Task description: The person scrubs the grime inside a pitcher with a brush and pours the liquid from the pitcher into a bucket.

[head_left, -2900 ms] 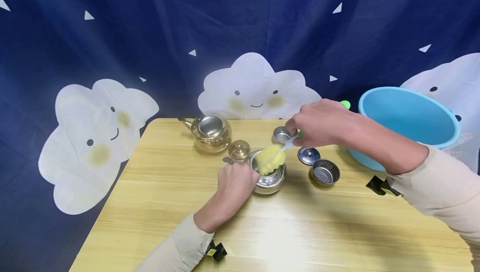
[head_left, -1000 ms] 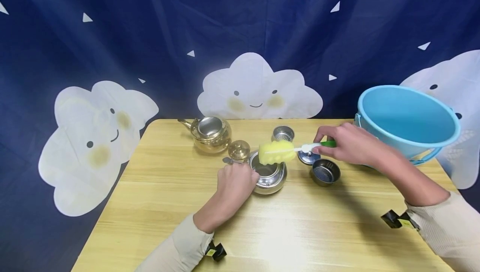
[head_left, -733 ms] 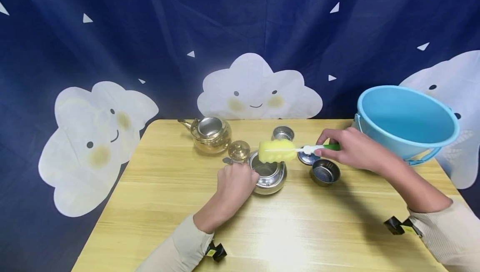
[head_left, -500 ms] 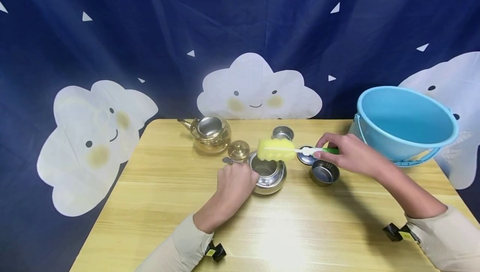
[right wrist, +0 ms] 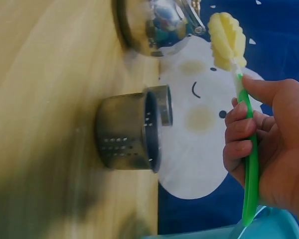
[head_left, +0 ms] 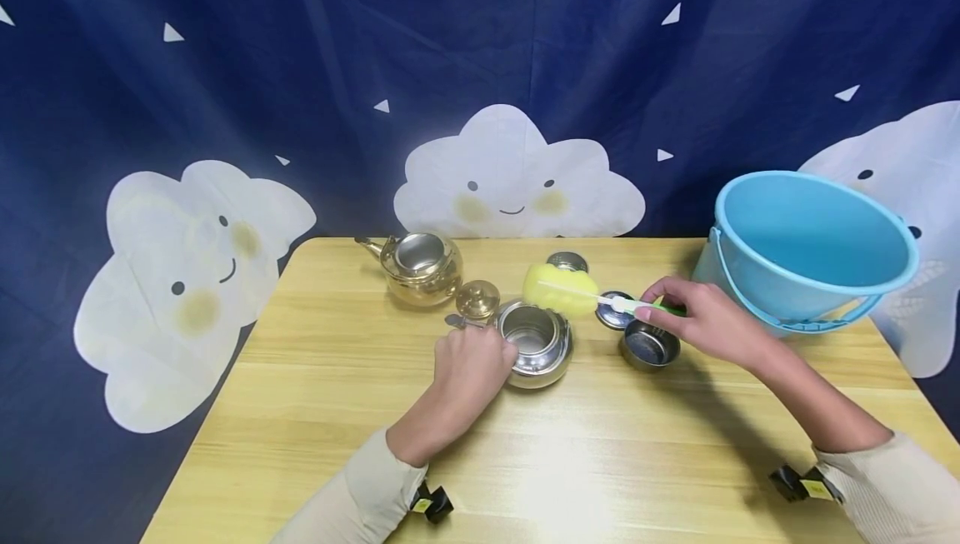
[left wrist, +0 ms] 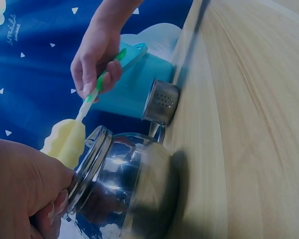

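Observation:
My left hand [head_left: 474, 369] grips the open silver teapot [head_left: 536, 371] at its left side, fingers curled by the rim in the left wrist view; the gripped part is hidden. A grey metal tip sticks out beyond the knuckles. In my right hand [head_left: 705, 319] is a sponge brush [head_left: 561, 289] with a yellow foam head. Its green handle [right wrist: 251, 169] lies across the curled fingers in the right wrist view. The foam head hovers above the teapot's far edge, outside the mouth. Beneath the brush are a silver lid [head_left: 615, 316] and a perforated metal strainer [head_left: 651, 346].
A gold teapot [head_left: 424, 284] without its lid stands at the back left, with a gold lid [head_left: 477, 301] beside it. Behind the foam head sits a second strainer [head_left: 567, 261]. A blue bucket [head_left: 795, 294] stands at the right, before a cloud-patterned curtain [head_left: 517, 44].
The foam head was in the teapot's mouth at first; now it is out and above the far edge. My right hand has moved right and lower. The left hand has stayed put.

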`<move>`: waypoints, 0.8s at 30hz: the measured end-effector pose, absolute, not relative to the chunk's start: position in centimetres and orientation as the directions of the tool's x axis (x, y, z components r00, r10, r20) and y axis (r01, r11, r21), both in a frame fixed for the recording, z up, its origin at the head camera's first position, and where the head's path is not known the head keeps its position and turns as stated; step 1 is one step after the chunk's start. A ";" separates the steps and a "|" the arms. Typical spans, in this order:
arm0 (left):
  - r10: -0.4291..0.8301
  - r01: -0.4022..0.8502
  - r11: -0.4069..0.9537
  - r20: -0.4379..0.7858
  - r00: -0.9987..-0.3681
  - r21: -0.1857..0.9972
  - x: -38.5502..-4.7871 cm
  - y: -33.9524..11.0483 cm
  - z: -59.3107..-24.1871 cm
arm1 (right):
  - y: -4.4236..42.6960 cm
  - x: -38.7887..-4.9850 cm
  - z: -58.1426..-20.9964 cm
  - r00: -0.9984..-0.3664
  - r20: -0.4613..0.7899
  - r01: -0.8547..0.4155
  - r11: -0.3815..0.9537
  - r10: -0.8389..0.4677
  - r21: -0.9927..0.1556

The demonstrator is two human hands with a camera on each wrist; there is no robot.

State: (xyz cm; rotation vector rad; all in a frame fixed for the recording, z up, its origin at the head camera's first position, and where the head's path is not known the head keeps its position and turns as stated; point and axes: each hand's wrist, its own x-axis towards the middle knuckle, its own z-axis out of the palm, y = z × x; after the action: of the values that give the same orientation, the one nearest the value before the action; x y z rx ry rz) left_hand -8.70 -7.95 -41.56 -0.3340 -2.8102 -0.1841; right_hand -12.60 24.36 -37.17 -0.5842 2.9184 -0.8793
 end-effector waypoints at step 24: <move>0.202 0.240 0.968 0.334 -0.921 0.075 -8.6 -7.9 -41.5 | 28.1 -13.4 -42.1 -0.957 0.095 -0.279 0.774 -0.275 -0.568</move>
State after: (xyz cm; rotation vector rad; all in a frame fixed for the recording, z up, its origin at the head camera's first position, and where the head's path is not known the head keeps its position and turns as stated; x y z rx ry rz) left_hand -8.64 -7.92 -41.54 -0.3223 -2.7886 -0.1628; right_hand -13.44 28.11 -42.09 -0.4638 2.9650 -0.9513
